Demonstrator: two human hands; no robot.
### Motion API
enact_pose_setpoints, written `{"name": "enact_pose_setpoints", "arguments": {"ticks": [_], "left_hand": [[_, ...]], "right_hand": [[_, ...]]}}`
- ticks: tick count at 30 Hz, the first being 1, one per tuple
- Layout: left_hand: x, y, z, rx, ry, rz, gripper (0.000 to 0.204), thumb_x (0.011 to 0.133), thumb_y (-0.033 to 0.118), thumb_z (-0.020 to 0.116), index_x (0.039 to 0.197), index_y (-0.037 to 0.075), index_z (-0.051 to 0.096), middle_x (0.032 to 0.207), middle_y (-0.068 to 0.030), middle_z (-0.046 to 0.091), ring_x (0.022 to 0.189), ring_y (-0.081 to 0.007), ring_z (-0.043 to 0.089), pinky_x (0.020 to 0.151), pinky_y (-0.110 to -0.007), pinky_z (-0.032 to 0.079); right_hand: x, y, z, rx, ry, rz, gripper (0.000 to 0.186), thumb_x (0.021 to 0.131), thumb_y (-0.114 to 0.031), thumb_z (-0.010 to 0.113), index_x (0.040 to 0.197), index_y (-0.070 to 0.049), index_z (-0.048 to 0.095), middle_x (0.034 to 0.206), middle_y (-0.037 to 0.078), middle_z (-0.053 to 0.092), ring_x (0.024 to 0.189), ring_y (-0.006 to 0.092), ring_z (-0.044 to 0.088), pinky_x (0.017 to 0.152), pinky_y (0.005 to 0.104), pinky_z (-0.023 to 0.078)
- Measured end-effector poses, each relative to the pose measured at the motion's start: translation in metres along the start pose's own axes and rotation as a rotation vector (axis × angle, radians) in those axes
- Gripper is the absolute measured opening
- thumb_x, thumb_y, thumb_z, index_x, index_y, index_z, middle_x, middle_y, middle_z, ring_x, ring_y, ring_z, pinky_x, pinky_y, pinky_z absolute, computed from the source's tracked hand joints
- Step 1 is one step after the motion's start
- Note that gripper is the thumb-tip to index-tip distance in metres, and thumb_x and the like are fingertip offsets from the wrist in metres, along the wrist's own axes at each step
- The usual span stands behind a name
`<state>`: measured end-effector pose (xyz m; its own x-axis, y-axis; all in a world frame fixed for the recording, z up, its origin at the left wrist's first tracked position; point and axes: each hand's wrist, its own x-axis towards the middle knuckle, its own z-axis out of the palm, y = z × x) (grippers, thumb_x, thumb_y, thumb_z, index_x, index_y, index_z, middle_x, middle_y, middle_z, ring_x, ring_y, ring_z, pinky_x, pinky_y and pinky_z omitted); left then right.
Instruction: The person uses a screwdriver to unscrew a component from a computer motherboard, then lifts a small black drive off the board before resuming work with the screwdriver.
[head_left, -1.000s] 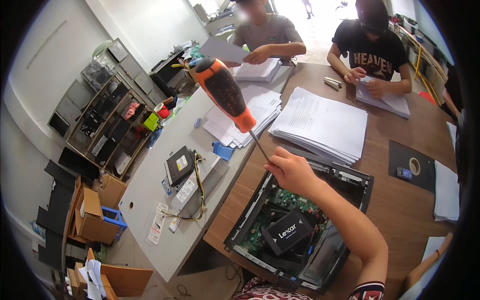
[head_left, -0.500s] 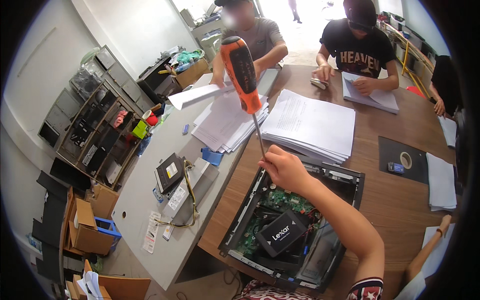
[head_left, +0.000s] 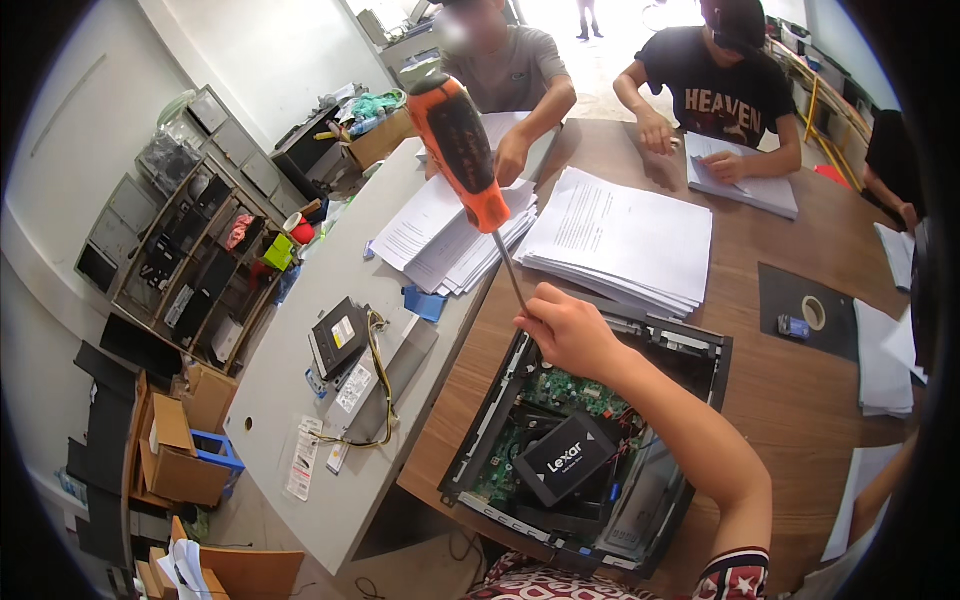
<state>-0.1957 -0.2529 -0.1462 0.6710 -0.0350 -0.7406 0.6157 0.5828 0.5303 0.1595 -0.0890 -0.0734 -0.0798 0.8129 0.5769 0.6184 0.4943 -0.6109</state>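
Note:
My right hand (head_left: 565, 335) is closed on the thin shaft of a large orange and black screwdriver (head_left: 450, 145), its handle raised high and tilted to the left. Below the hand sits an open black computer case (head_left: 718, 390) with a green circuit board (head_left: 590, 398) inside and a black drive (head_left: 563, 458) resting at an angle among the parts and wires. My left hand is out of view.
On the grey table are a power supply (head_left: 390, 370), optical drive (head_left: 338, 335), blue plastic piece (head_left: 424, 302) and papers (head_left: 410, 225). The wooden table holds paper stacks (head_left: 615, 240) and a tape roll (head_left: 813, 312). Several co-workers (head_left: 740, 110) handle papers around the tables.
The screwdriver handle first swung more upright, then leaned back left in my right hand. The co-worker in grey lowered the lifted sheets onto the pile.

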Motion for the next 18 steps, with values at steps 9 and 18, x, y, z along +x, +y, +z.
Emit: {"name": "enact_pose_setpoints", "arguments": {"ticks": [9,18], "left_hand": [[-0.001,-0.007,0.001,0.02,-0.006,-0.021,0.023,0.096,0.019,0.061,0.096,-0.001,0.072,0.079,-0.0062,0.072,0.068,-0.0111,0.064,0.064,-0.027,0.052],[-0.026,-0.03,-0.009,0.156,0.031,-0.076,0.023,0.096,0.019,0.061,0.098,-0.001,0.072,0.081,-0.0058,0.072,0.07,-0.0113,0.065,0.066,-0.028,0.053]], "right_hand": [[0.001,0.0,-0.001,0.016,-0.01,0.015,0.016,0.092,-0.015,0.066,0.083,-0.002,0.061,0.084,0.01,0.053,0.07,0.0331,0.057,0.062,0.0421,0.045],[-0.001,0.002,0.003,-0.001,0.0,-0.033,0.02,0.095,-0.022,0.062,0.087,-0.003,0.061,0.088,0.01,0.055,0.069,0.0342,0.061,0.06,0.0445,0.048]]}}
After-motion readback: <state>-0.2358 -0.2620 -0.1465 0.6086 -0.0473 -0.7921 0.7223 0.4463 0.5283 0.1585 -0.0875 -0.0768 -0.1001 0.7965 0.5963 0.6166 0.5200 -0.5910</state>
